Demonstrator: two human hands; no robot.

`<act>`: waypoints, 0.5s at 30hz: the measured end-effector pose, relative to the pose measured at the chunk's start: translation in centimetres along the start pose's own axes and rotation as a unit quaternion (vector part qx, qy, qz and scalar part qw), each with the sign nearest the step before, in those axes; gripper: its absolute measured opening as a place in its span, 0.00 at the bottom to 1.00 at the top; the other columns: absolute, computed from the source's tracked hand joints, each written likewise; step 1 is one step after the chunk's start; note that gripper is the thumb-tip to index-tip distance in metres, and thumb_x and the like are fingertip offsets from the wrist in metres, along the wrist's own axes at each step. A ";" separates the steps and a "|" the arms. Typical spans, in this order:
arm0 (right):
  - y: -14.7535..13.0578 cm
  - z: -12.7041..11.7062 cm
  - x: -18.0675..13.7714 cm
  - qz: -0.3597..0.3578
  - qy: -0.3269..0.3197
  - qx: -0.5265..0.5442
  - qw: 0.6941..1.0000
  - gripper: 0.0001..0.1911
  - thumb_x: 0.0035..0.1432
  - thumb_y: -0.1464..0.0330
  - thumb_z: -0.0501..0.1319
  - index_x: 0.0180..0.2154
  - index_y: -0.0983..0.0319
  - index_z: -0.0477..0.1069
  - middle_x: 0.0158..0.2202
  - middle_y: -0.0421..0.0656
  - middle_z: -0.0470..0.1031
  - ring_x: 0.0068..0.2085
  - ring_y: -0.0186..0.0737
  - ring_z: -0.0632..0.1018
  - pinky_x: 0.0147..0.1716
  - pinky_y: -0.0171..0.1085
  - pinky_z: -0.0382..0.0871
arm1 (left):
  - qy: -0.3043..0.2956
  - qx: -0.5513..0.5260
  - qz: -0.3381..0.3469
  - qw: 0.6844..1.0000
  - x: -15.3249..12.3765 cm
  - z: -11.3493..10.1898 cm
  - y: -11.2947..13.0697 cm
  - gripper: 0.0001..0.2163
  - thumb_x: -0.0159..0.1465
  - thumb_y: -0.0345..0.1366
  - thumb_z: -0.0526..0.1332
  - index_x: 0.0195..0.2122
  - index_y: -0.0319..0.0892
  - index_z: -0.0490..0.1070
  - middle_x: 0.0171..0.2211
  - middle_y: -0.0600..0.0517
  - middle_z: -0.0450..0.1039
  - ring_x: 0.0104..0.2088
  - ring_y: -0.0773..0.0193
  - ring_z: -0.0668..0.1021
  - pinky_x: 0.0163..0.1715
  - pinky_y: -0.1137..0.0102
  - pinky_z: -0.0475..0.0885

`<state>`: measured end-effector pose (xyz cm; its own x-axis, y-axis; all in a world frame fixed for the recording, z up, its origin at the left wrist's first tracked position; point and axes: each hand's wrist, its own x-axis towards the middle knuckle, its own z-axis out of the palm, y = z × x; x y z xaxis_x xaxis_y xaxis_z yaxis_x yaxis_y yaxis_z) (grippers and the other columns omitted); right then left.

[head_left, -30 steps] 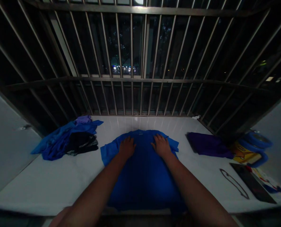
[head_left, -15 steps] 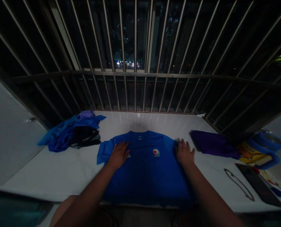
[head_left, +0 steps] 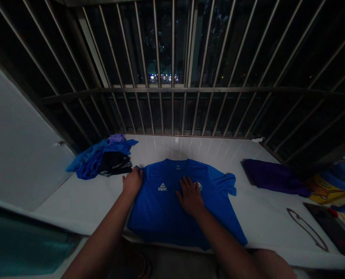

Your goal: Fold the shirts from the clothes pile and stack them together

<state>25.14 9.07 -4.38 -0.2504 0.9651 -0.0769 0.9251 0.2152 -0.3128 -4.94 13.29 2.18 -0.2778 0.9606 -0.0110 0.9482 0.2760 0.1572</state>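
A blue T-shirt (head_left: 166, 213) lies spread front up, collar away from me, with a white PEAK logo and a round badge on its chest. My left hand (head_left: 132, 182) is at the shirt's left shoulder edge, fingers bent around the fabric there; the left sleeve is hidden. Flat on the chest rests my right hand (head_left: 191, 197), fingers spread, partly covering the badge. The right sleeve sticks out sideways, slightly crumpled. The shirt's hem reaches the front edge of the white ledge.
A heap of blue, black and purple clothes (head_left: 102, 159) lies at the left on the white ledge (head_left: 265, 221). At the right are a folded purple cloth (head_left: 273, 176), a yellow and blue item (head_left: 332, 190), a thin cord loop (head_left: 307, 229) and a dark flat panel (head_left: 330, 228). Metal bars (head_left: 172, 90) close the back.
My left hand has moved from the chest out to the left shoulder edge, uncovering the logo. My right hand has moved from the right sleeve onto the chest. The view has turned slightly left.
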 end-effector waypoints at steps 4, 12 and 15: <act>0.0 -0.3 0.0 0.004 -0.003 0.001 1.000 0.39 0.78 0.49 0.47 0.81 0.60 0.52 0.83 0.47 0.43 0.83 0.55 0.45 0.79 0.61 0.31 | 0.062 -0.064 0.283 0.955 -4.2 1.7 2.2 0.22 0.77 0.46 0.60 0.68 0.45 0.70 0.59 0.40 0.81 0.61 0.47 0.81 0.74 0.47 0.60; 0.1 0.2 0.1 0.001 0.003 -0.008 1.000 0.39 0.79 0.49 0.48 0.80 0.61 0.54 0.83 0.47 0.45 0.83 0.55 0.46 0.79 0.62 0.33 | 0.002 -0.193 0.306 0.933 -6.9 5.8 -7.0 0.29 0.67 0.49 0.73 0.67 0.49 0.74 0.60 0.41 0.77 0.60 0.43 0.79 0.62 0.50 0.75; 0.1 0.0 -0.2 -0.002 0.010 -0.017 1.000 0.37 0.79 0.51 0.48 0.80 0.61 0.54 0.83 0.48 0.46 0.82 0.56 0.47 0.79 0.62 0.35 | -0.010 -0.256 0.301 0.919 -6.2 5.6 -9.0 0.19 0.72 0.46 0.67 0.61 0.49 0.78 0.54 0.45 0.80 0.53 0.51 0.82 0.58 0.57 0.78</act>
<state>25.30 8.94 -4.39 -0.2494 0.9668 -0.0566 0.9333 0.2243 -0.2804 -10.91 4.99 -4.67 0.2806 0.9359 0.2128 0.7307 -0.3521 0.5849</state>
